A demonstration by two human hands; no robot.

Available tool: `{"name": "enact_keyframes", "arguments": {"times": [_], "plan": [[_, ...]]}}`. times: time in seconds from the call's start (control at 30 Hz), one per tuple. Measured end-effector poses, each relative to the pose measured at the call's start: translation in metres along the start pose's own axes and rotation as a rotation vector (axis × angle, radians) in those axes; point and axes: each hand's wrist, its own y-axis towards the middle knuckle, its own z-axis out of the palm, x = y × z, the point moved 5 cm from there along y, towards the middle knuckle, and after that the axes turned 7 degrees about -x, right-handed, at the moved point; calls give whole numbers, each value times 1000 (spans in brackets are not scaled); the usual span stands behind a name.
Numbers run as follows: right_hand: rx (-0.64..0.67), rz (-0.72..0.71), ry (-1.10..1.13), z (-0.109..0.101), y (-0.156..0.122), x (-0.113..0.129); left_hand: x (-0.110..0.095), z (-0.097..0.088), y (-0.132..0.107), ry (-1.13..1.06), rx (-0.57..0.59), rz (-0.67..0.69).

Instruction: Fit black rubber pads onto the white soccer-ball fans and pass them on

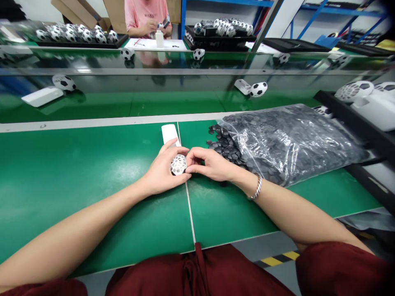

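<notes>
My left hand (164,169) is curled around a small white openwork ball (178,165) with a football pattern. A flat white plastic piece (169,133) extends beyond the ball on the green bench; my hand hides whether they are joined. My right hand (210,163) is at the ball's right side, thumb and forefinger pinched together against it. Whatever lies between those fingertips is too small to make out. Just beyond my right wrist, loose black plastic pieces (226,144) spill from the mouth of a large clear plastic bag (296,144) full of them.
A green conveyor (148,96) runs behind the bench, carrying a white part with a football (258,89) and another football piece (63,82). A black tray (336,111) holds ball parts at right. Across the line, a person in pink (146,18) works beside trays of footballs (77,35).
</notes>
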Motion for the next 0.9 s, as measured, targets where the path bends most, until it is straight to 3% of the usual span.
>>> {"name": "enact_keyframes", "arguments": {"times": [0.17,0.3,0.47,0.57,0.67,0.9], "plan": [[-16,52,28,1,3,-5,-1,1,-1,0,-68,0],[-78,112,-28,-9,7,-11,2,3,0,-26,-8,34],[-353,132,-676,-47,2,-16,5,2,0,-48,52,124],[-247,214,-891,-53,0,-25,5,1,-2,-20,21,127],[-130,261,-914,-50,0,-31,8,1,-2,23,-5,61],[-62,280,-952,-50,-2,-27,9,1,-4,10,29,47]]}}
